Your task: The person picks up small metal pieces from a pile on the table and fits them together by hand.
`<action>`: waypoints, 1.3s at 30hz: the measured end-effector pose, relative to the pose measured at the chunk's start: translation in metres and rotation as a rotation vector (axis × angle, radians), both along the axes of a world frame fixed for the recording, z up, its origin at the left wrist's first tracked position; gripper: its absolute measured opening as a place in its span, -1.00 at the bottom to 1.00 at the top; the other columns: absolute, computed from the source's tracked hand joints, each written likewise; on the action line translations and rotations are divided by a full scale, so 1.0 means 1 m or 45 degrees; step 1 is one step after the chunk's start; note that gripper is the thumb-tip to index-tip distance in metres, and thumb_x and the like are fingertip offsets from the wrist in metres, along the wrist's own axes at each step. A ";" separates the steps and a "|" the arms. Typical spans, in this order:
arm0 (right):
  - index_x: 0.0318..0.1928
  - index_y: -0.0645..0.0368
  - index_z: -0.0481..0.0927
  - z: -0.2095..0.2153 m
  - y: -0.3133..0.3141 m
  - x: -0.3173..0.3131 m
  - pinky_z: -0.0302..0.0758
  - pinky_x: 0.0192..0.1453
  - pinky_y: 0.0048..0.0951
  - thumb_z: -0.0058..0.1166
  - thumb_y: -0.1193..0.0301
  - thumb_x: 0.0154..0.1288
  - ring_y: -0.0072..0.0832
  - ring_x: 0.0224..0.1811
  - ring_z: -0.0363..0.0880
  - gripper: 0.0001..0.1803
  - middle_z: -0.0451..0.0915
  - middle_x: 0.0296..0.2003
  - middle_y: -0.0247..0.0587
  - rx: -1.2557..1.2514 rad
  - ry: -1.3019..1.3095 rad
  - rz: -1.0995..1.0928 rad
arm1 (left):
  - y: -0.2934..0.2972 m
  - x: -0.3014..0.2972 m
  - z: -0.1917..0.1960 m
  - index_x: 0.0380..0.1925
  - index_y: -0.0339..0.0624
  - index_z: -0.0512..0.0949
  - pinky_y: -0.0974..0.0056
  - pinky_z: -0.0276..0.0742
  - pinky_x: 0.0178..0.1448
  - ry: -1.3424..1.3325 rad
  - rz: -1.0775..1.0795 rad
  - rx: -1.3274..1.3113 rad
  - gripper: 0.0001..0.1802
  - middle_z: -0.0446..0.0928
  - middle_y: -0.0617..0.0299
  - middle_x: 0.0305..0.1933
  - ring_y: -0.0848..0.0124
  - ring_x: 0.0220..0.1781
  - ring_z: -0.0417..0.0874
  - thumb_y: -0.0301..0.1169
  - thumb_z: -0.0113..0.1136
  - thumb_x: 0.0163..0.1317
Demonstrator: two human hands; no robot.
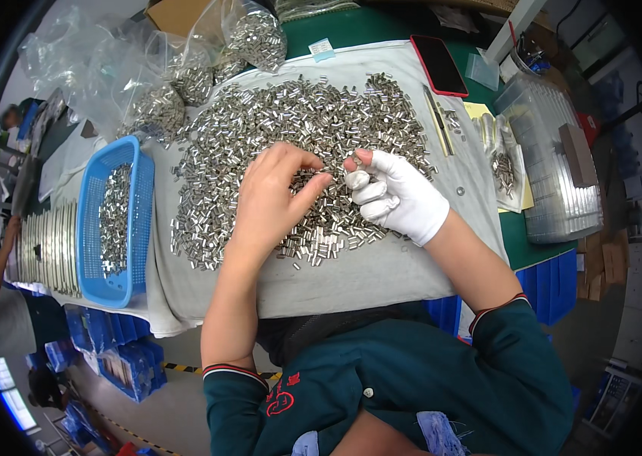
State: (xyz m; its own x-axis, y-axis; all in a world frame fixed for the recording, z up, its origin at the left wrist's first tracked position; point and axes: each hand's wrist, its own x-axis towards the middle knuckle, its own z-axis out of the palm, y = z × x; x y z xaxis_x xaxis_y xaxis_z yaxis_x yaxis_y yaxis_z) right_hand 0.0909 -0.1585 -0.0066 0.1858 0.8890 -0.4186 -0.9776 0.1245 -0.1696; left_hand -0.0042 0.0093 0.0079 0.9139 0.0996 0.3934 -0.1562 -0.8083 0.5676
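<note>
Currently your left hand point(271, 201), bare, hangs over the pile of metal pins point(222, 152), its grip slightly parted: thumb and forefinger curve toward each other with a gap between. Your right hand point(401, 196), gloved but bare at the tips of thumb and forefinger, faces it with its grip pinched; you seem to have one small pin point(358, 159) in it. The pile spreads over the grey cloth point(382, 280) on your tabletop point(528, 251), from the middle toward the far edge. By the left edge, your blue basket point(143, 228) holds more pins. Clear bags point(256, 42) of pins stand near the far left corner; your phone point(439, 65) lies toward the far right corner, and clear boxes point(545, 175) stand along the right edge.
</note>
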 end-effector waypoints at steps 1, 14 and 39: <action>-0.21 0.12 0.35 0.000 0.000 0.000 -0.03 -0.83 -0.83 -0.20 0.30 0.29 -0.85 -0.75 0.11 -0.82 0.34 -0.55 -0.46 0.002 0.001 0.000 | 0.002 -0.002 0.002 -0.45 -0.16 0.52 0.18 0.29 -0.15 0.103 -0.023 0.192 -0.75 0.47 0.19 -0.37 0.22 -0.26 0.44 -0.25 0.24 -0.08; -0.21 0.16 0.40 0.000 -0.002 -0.001 0.06 -0.79 -0.81 -0.18 0.35 0.24 -0.79 -0.67 0.20 -0.81 0.41 -0.46 -0.35 0.134 -0.031 0.009 | -0.011 -0.001 -0.011 -0.46 -0.20 0.45 0.20 0.29 -0.23 0.179 -0.170 0.227 -0.84 0.42 0.18 -0.47 0.22 -0.32 0.44 -0.41 0.17 -0.08; -0.24 0.11 0.47 0.014 0.001 -0.014 0.07 -0.59 -0.78 0.08 0.31 0.15 -0.84 -0.57 0.19 -0.80 0.40 -0.49 -0.54 -0.312 -1.103 -0.087 | -0.019 0.003 -0.008 -0.22 -0.14 0.57 0.43 0.42 -0.29 -0.096 -0.135 -0.598 -0.76 0.46 0.22 -0.34 0.47 -0.31 0.48 -0.54 0.13 0.07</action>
State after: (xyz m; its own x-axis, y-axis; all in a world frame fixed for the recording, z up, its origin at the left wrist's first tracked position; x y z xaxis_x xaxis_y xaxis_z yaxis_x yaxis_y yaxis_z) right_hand 0.0771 -0.1576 0.0075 0.5729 0.7690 -0.2835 -0.4870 0.0411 -0.8725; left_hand -0.0012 -0.0093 0.0001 0.8993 0.1903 0.3939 -0.2786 -0.4451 0.8510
